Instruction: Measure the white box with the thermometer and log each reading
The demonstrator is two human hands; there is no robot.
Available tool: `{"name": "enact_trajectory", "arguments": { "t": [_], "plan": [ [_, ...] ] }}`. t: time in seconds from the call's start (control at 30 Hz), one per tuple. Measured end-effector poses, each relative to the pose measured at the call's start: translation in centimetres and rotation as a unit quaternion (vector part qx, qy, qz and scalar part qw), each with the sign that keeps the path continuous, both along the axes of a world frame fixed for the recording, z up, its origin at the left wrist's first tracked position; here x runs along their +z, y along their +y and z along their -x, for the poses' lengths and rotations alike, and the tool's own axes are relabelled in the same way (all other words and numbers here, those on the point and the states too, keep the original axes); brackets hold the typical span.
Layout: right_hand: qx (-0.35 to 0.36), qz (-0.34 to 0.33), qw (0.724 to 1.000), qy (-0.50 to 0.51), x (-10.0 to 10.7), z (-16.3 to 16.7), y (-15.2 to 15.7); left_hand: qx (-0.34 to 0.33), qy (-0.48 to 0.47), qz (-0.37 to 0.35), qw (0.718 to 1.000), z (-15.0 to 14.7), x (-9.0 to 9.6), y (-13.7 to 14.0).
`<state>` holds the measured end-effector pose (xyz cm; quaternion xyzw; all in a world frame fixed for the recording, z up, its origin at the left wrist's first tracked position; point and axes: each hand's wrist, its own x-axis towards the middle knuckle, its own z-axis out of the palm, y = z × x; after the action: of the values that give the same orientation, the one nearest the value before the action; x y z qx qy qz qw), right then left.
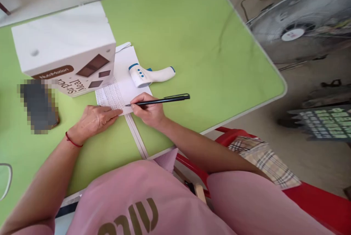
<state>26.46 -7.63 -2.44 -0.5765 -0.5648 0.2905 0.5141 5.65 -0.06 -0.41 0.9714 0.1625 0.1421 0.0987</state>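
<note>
A black pen (167,99) is pinched in my right hand (149,109), its tip at the lower part of a white sheet of paper (127,68). Rows of handwriting cover the left side of the sheet. My left hand (95,118) lies flat over the paper's near left edge, fingers stretched toward the pen tip. Just beyond my right hand, a white and blue infrared thermometer (149,75) rests on the sheet's right side. The white NutriMotion box (65,41) stands at the paper's left and hides part of it.
All this is on a green table (192,37) with a pale rim. A dark, pixelated object (40,107) lies left of my left hand. Beyond the table's right edge are a large fan (293,34) and a red chair (323,205) with a plaid cloth (265,158).
</note>
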Motion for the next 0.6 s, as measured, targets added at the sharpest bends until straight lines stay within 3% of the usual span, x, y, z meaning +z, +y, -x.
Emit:
{"name": "enact_trajectory", "arguments": {
  "t": [0.23, 0.6],
  "plan": [
    [0.014, 0.002, 0.995, -0.1, 0.02, 0.07, -0.24, 0.005, -0.002, -0.016, 1.0, -0.07, 0.13, -0.13],
    [0.047, -0.047, 0.991, -0.112, -0.36, 0.07, -0.04, 0.004, -0.024, -0.023, 0.999, -0.16, 0.08, -0.29]
  ]
}}
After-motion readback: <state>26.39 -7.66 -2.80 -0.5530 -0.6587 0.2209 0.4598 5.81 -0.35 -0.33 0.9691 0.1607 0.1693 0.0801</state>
